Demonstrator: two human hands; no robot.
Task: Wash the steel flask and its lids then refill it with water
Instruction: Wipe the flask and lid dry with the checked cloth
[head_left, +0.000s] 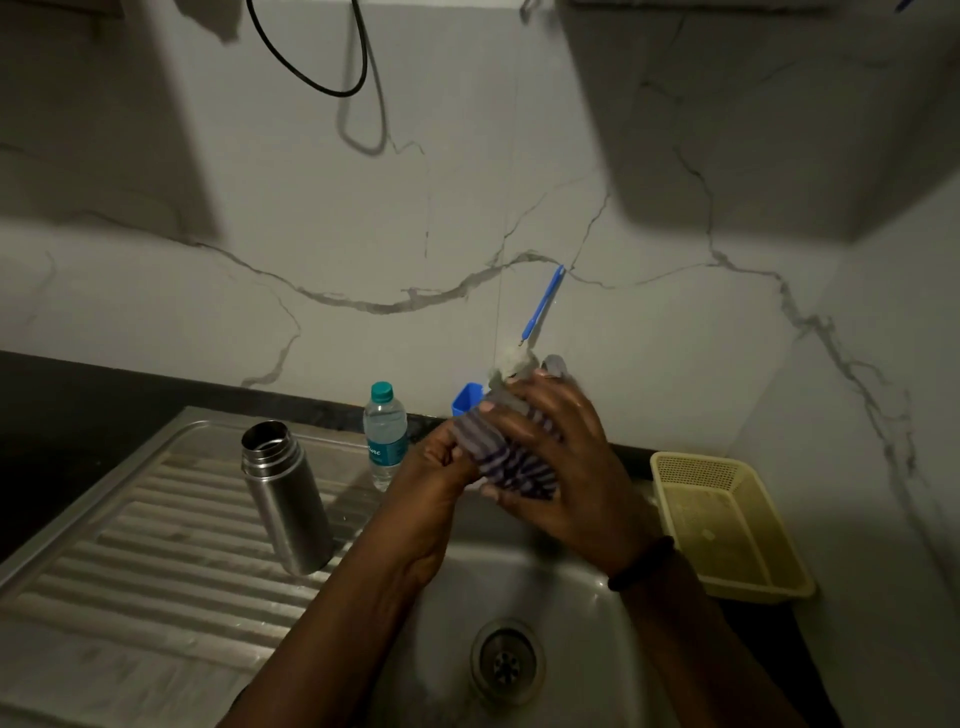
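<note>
Steel flask (287, 499): upright, lidless, at nine o'clock from hands; left hand (441, 467) nearer. Both it and right hand (561, 467) clutch striped cloth (514, 462).

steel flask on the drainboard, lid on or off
Off: the steel flask stands upright on the drainboard with its mouth open and threads bare.

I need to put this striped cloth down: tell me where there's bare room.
Free: ribbed drainboard left of the steel flask, and the yellow basket. Crowded: the back ledge, with the water bottle and blue cup.
</note>
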